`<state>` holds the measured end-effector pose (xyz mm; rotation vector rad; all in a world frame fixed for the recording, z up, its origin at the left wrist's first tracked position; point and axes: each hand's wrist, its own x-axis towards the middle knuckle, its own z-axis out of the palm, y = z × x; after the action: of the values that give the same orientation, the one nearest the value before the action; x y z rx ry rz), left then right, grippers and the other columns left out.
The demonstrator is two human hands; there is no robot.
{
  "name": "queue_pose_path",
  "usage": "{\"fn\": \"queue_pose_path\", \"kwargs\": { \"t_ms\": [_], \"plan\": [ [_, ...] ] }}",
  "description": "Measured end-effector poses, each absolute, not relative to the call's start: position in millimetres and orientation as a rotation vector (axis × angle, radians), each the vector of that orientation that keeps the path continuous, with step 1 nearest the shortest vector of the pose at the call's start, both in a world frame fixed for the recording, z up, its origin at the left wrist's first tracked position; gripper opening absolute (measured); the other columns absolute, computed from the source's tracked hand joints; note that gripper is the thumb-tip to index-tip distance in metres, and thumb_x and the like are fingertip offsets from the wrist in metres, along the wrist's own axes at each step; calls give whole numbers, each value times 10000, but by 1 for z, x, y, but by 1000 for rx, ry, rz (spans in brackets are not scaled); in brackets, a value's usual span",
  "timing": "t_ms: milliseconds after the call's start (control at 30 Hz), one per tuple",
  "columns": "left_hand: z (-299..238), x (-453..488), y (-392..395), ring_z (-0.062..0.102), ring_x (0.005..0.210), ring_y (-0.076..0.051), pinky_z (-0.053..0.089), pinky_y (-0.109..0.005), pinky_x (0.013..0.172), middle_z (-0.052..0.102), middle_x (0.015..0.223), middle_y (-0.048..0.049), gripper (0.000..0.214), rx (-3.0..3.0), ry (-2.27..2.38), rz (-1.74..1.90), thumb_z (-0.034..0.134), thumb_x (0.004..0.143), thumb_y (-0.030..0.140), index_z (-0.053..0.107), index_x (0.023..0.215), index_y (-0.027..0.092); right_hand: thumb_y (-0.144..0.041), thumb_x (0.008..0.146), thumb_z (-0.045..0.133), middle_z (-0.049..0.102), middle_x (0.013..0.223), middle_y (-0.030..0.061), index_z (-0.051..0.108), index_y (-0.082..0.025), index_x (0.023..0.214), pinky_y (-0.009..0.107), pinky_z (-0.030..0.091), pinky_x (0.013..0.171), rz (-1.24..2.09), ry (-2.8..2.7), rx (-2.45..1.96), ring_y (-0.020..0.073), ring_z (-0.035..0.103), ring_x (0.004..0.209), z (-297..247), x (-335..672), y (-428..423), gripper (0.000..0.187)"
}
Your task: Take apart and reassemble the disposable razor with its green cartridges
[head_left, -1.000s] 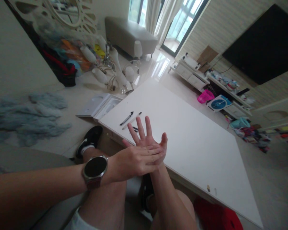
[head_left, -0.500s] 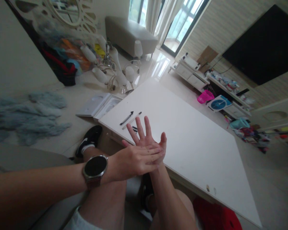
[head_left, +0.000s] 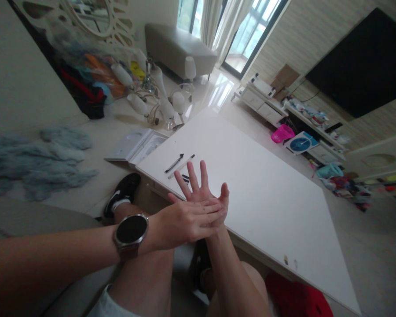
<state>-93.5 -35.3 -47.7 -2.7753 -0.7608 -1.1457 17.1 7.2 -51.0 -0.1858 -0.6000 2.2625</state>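
Note:
My left hand [head_left: 186,221], with a round dark-faced watch [head_left: 131,229] on its wrist, lies flat across the palm of my right hand. Its fingers are stretched out toward the thumb side. My right hand [head_left: 199,190] has its palm turned up and its fingers spread, pointing away from me. Neither hand grips any object. Just beyond the right fingertips, a dark pen-like stick [head_left: 174,163] and a pale slim stick with a dark tip [head_left: 182,166] lie on the white table [head_left: 251,176]. Small black pieces [head_left: 185,178] show beside the right fingers, partly covered.
An open white box [head_left: 132,147] is at the table's left end, near a chandelier [head_left: 161,101] on the floor. Grey-blue fabric [head_left: 42,163] lies at left. Something red [head_left: 297,295] sits below the table's near edge. A TV cabinet [head_left: 264,108] lines the far wall.

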Motion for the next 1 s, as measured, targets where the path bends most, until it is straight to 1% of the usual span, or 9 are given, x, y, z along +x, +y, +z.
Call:
{"fn": "queue_pose_path", "kwargs": {
  "t_ms": [267, 433, 767, 1000],
  "plan": [
    [-46, -93, -35, 568, 1298, -188, 467, -337, 1110, 672, 1310, -106, 234, -2768, -772, -1134, 530, 978, 194, 716, 1119, 167, -701, 804, 459, 167, 1663, -21, 372, -434, 1479, 729, 140, 1111, 2263, -611, -189, 337, 206, 1498, -51, 17, 8, 731],
    [-46, -93, -35, 572, 1292, -170, 482, -319, 1091, 675, 1307, -96, 248, -2761, -770, -1144, 502, 992, 197, 717, 1115, 177, -719, 807, 420, 193, 1655, -21, 377, -440, 1474, 729, 158, 1097, 2253, -638, -201, 335, 228, 1491, -51, 17, 7, 725],
    [-47, -93, -35, 544, 1322, -172, 449, -337, 1128, 657, 1337, -91, 244, -2779, -769, -1093, 514, 987, 198, 715, 1123, 184, -696, 802, 453, 182, 1659, -21, 380, -435, 1473, 736, 95, 1111, 2265, -606, -220, 338, 206, 1497, -47, 17, 6, 723],
    [-46, -93, -35, 558, 1307, -181, 459, -335, 1118, 663, 1325, -102, 234, -2767, -768, -1115, 531, 976, 189, 714, 1122, 171, -695, 814, 450, 177, 1663, -18, 369, -428, 1484, 725, 102, 1117, 2273, -604, -183, 335, 205, 1497, -50, 17, 7, 726]
  ]
}}
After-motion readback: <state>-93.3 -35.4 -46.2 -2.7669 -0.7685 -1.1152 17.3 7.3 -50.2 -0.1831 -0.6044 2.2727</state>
